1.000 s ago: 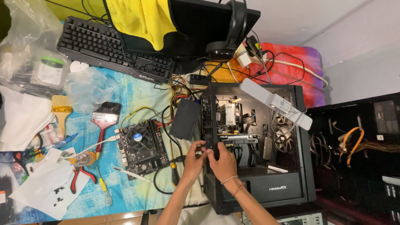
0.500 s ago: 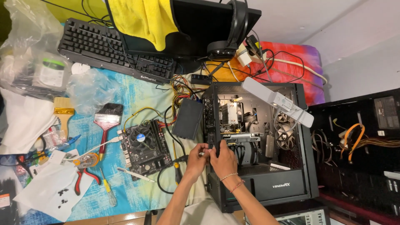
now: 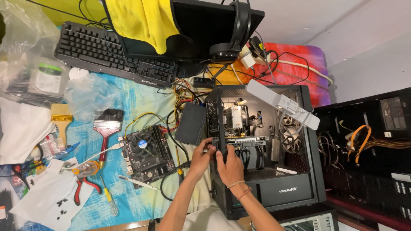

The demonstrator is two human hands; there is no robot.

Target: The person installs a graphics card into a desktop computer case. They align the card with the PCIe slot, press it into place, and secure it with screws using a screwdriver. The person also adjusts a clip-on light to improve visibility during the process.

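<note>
The black computer case (image 3: 274, 188) is laid on its side on the counter (image 3: 128, 205), open face turned up toward the camera. Its long axis runs from the near edge of the counter away toward the monitor (image 3: 205, 25). Inside the case, a cooler block (image 3: 234, 116) is seen in the far compartment, a graphics card (image 3: 246, 140) is set across the middle, and two round fans (image 3: 292, 132) are mounted along the right wall. A closed shroud covers the near compartment. A white flat panel (image 3: 282, 104) is rested slantwise across the far right corner of the case.

Both hands are placed at the left rear edge of the case, near the end of the graphics card. The left hand (image 3: 202, 157) is held narrow, fingertips pinched on a small black part at the edge; what is gripped cannot be told. The right hand (image 3: 230, 166) is curled against the case frame just beside it, and the two hands are touching.

A dark rectangular power supply (image 3: 191, 123) is lying just left of the case. A bare motherboard (image 3: 147, 153) is laid farther left on the blue cloth, with a paintbrush (image 3: 106, 128), red-handled pliers (image 3: 81, 190) and a screwdriver (image 3: 108, 197) near it. A keyboard (image 3: 111, 53) is set at the far side.
</note>
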